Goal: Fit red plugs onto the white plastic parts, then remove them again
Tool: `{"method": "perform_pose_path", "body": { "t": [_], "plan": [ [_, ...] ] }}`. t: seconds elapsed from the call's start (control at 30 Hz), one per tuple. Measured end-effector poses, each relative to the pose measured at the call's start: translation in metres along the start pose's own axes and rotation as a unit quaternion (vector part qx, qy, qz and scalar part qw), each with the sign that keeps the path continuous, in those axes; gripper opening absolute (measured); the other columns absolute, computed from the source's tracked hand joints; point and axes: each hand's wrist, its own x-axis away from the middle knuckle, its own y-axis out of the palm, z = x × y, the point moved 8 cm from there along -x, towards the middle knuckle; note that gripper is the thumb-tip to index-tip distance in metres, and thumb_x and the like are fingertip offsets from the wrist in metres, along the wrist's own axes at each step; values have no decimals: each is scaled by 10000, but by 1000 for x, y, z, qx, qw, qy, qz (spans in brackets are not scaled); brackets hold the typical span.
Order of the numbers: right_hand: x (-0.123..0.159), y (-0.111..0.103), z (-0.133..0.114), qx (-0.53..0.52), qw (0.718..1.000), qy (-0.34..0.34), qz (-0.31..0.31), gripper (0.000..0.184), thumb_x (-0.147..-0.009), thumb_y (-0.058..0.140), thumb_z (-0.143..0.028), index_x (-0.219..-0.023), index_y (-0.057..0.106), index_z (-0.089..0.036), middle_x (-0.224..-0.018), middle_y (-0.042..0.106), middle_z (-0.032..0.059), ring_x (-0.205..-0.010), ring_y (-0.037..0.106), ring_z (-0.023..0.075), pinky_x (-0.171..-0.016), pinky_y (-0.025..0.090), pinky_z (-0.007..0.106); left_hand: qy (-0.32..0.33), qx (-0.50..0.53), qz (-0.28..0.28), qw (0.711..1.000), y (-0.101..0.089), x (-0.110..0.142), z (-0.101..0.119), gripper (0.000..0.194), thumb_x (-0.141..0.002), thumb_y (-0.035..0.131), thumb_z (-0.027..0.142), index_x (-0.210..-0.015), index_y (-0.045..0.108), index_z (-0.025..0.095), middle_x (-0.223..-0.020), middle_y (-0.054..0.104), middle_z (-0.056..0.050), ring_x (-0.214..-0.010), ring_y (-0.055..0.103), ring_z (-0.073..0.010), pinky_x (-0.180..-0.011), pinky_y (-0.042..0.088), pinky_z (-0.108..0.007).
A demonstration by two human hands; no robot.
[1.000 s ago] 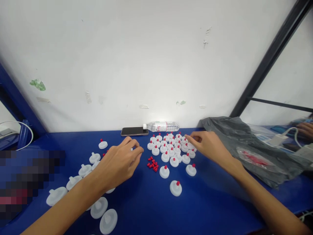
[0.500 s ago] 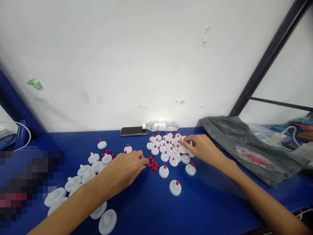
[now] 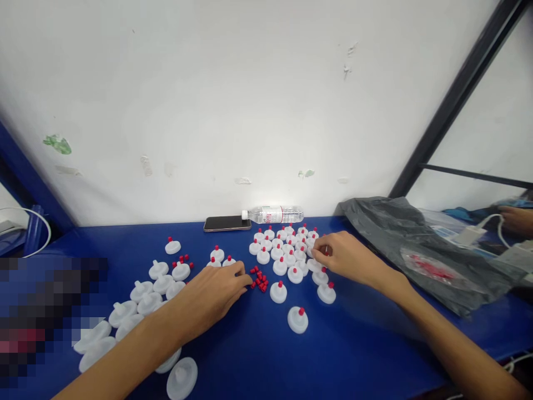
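My left hand hovers low over the blue table, its fingertips closed together at the left edge of a small pile of red caps. What its fingers hold, if anything, is hidden. My right hand is at the right side of a cluster of white discs with red-capped nozzles. Its thumb and forefinger are closed around a white disc, partly covered by the hand. Uncapped white discs with bare nozzles lie around and beyond my left forearm.
Behind the cluster, a clear water bottle lies beside a phone against the wall. A grey plastic bag on the right bears a clear pouch of red caps. Another person's hand shows at far right.
My right hand has shifted slightly right and down, and the capped discs near it have slid a little the same way. My left hand has drawn back slightly left.
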Motion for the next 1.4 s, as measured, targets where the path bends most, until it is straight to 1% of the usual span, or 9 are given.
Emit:
{"method": "perform_pose_path", "body": {
  "t": [0.23,0.33,0.5,0.63,0.77,0.87,1.03,1.2,1.4],
  "plan": [
    [0,0,1,22,999,12,21,330,-943,529,-289,-668,692,-205,-668,717,50,-600,639,189,-562,329,280,-40,-4,-14,999,-1,-1,-6,278,-1024,413,210,-1210,609,275,-1024,660,-23,-730,665,-204,-549,344,-310],
    [-2,5,1,25,999,15,18,332,-943,539,-288,-668,705,-201,-660,717,62,-610,654,200,-563,336,281,-33,-15,-24,999,3,-1,-7,270,-1026,404,208,-1160,634,257,-1071,661,-33,-724,668,-201,-552,346,-312],
    [-2,8,-1,-23,1000,3,18,283,-961,549,-332,-802,756,-221,-777,763,37,-680,672,197,-588,372,282,-39,-19,-39,998,4,-2,-8,267,-1025,398,196,-1091,651,249,-1052,668,-29,-738,673,-208,-555,351,-314],
    [-1,2,-2,-47,998,7,28,253,-970,551,-371,-905,759,-243,-828,763,15,-696,662,188,-614,397,289,-74,-20,-42,996,-1,-2,-11,274,-1018,422,205,-1204,616,258,-1051,670,-36,-749,675,-219,-553,350,-314],
    [0,-4,-9,-70,996,-32,41,299,-977,547,-460,-945,760,-252,-899,755,26,-754,654,198,-677,432,309,-94,-23,-43,994,-1,-1,-14,273,-1018,439,233,-1233,608,247,-1067,670,-50,-763,677,-224,-546,341,-308],
    [0,2,-16,-103,992,-67,6,256,-933,626,-484,-939,768,-271,-923,756,17,-823,665,211,-705,459,311,-73,4,-42,996,1,-1,-10,268,-1029,430,260,-1221,617,269,-1061,666,-42,-789,678,-214,-573,363,-302],
    [1,8,-26,-141,984,-105,-28,156,-934,650,-374,-896,762,-273,-924,764,9,-877,683,214,-767,489,322,-27,30,-20,999,-2,0,-2,275,-1037,413,256,-1212,617,313,-1043,650,-18,-743,653,-189,-583,359,-304],
    [4,-10,-22,-204,975,-80,26,214,-984,558,-430,-963,669,-249,-994,747,37,-887,692,223,-763,521,340,-8,41,-24,999,-1,-2,1,229,-1033,433,249,-1070,657,282,-1030,651,-6,-720,641,-165,-585,357,-296],
    [9,-12,-30,-263,961,-71,50,221,-1033,464,-445,-1002,558,-248,-1130,718,68,-1012,690,243,-747,537,330,-4,68,-9,998,-4,-1,2,224,-1008,523,309,-1210,617,329,-1063,654,2,-765,648,-164,-616,382,-282]
  ]
}}
